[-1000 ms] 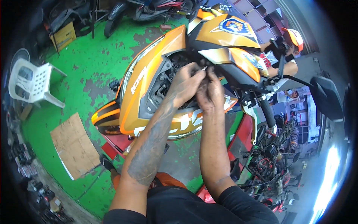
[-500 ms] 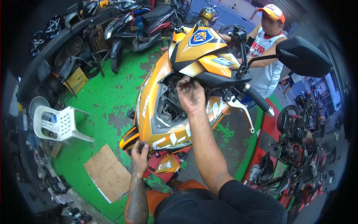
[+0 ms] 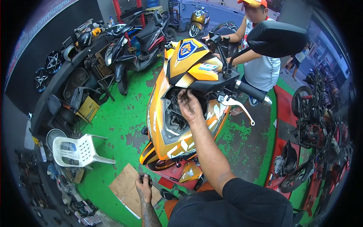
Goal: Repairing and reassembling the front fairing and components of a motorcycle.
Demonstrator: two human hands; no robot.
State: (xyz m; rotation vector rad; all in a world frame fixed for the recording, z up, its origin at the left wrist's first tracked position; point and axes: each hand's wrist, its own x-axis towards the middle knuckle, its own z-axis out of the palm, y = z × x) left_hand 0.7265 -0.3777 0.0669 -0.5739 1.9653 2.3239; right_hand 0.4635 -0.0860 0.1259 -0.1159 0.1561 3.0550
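An orange and black scooter (image 3: 166,125) stands in front of me with its front panel opening exposing wiring. My right hand (image 3: 189,106) reaches into that opening under the handlebar cover, fingers curled on something I cannot make out. My left hand (image 3: 143,186) hangs low near the floor, above a piece of cardboard (image 3: 123,189), closed on a small dark object. The handlebar (image 3: 247,92) with its brake lever sticks out to the right.
A person in a white shirt (image 3: 261,64) stands behind the scooter, hands on the handlebar. A white plastic chair (image 3: 77,151) is at left. A parked black scooter (image 3: 132,45), wheels and parts line the back left. Another motorcycle (image 3: 314,128) stands right.
My left hand left the scooter's opening and dropped to the floor by the cardboard. My view rose and pulled back; the right hand stays in the opening.
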